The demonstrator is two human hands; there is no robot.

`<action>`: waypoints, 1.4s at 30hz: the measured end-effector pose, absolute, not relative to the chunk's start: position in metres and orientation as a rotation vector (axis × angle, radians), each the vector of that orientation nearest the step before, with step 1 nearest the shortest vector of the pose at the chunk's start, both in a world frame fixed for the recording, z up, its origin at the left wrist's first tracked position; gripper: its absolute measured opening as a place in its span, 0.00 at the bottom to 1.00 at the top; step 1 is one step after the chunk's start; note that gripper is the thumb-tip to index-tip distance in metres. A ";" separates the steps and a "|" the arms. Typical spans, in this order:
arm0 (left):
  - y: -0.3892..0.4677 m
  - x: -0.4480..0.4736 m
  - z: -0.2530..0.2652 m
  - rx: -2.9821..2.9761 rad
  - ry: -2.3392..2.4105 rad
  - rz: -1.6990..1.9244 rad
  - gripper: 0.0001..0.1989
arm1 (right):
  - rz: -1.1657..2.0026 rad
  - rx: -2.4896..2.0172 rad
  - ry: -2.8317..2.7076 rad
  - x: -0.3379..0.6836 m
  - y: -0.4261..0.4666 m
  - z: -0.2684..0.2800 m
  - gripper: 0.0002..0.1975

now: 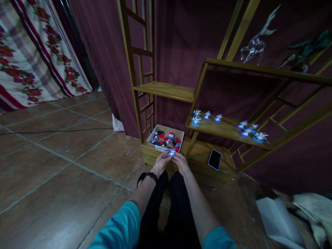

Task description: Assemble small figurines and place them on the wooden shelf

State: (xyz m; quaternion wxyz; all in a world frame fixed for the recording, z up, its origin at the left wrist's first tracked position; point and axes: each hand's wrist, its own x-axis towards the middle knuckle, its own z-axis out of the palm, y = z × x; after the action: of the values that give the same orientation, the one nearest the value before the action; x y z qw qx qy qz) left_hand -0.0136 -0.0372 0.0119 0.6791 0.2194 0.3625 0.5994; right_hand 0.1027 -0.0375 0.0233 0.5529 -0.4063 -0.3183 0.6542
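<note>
Between my fingertips is a small purple-and-white figurine [172, 153], held just in front of a shallow box. My left hand [162, 162] grips it from the left, and my right hand [181, 162] pinches it from the right. The white-walled cardboard box [181, 135] sits on the low wooden shelf and contains several small figurines with red, black and purple parts. On the middle shelf [220, 128] to the right, several similar figurines stand in two groups. One is a purple figurine [218, 118]; another, at the right end, has a blue base [259, 137].
A phone [214, 159] lies on the low shelf at right. Higher up stand a clear glass deer [255, 45] and a dark green figure [308, 48]. An upper left shelf [166, 90] juts out above the box. White packaging [278, 221] lies on the floor at lower right.
</note>
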 end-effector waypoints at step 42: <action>-0.034 -0.017 0.015 0.307 0.864 1.240 0.08 | 1.561 -0.994 -0.800 0.105 -0.037 0.023 0.13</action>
State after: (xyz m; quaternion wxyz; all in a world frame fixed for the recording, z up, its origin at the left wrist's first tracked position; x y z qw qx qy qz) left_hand -0.0168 -0.0338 0.0149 0.7172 0.1386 0.3903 0.5604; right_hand 0.1055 -0.0369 0.0230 0.5334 -0.4169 -0.3355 0.6550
